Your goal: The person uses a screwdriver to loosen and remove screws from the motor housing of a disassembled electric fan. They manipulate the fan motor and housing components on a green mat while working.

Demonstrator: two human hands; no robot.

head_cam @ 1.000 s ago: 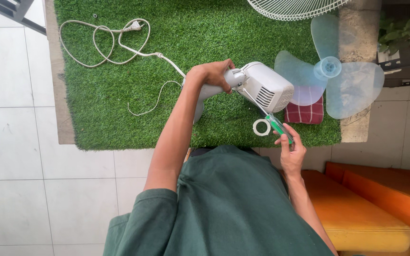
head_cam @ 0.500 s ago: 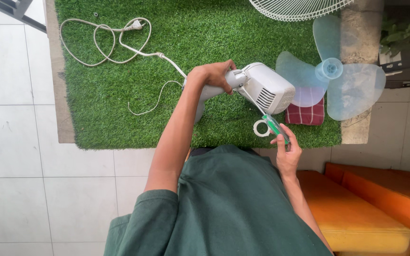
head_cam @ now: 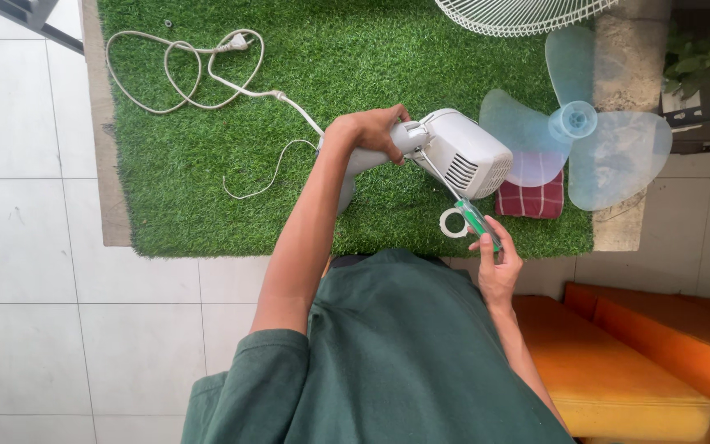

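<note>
a: why is the left hand (head_cam: pixel 369 131) clamped round the white plastic fan motor housing (head_cam: pixel 463 152)?

b: to steady it above the green artificial turf mat (head_cam: pixel 207 181) while the right hand (head_cam: pixel 496 267), closed on the green-handled screwdriver (head_cam: pixel 477 220), keeps its shaft against the housing.

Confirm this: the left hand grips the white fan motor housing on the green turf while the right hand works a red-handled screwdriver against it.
Not quite: the screwdriver in the right hand has a green handle, not red, as the head view shows. The rest stands: the left hand grips the white fan motor housing over the green turf.
</note>
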